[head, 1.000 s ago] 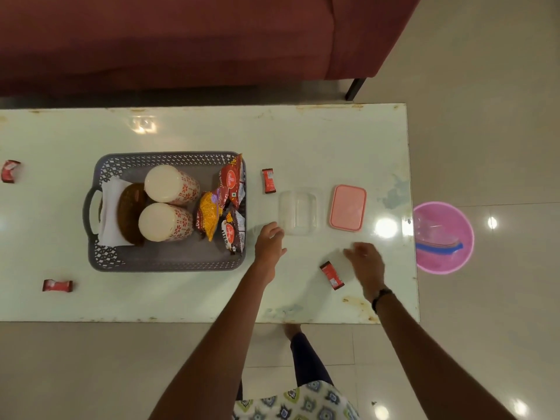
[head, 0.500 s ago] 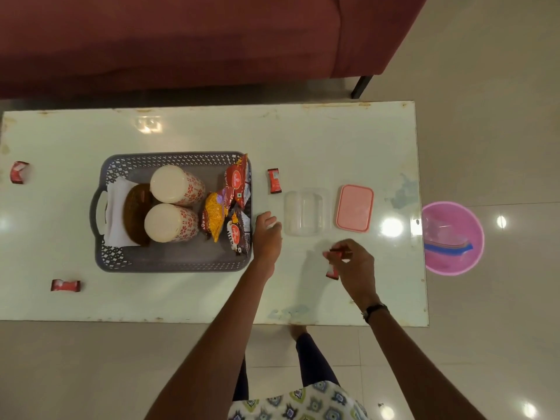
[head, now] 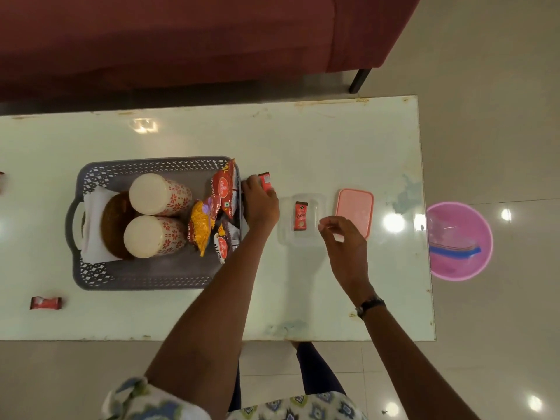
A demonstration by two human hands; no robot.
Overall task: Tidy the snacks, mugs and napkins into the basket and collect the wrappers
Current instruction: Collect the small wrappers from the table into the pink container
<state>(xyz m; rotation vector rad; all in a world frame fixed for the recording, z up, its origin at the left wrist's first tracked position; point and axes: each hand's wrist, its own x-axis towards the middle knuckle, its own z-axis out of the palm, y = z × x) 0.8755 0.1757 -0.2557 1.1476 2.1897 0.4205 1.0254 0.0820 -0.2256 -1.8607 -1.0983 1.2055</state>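
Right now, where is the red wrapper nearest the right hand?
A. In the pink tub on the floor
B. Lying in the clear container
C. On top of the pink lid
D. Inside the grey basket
B: the red wrapper lies inside the clear container, just left of the right hand, whose fingers are spread above the table and hold nothing; the pink lid beside it is bare.
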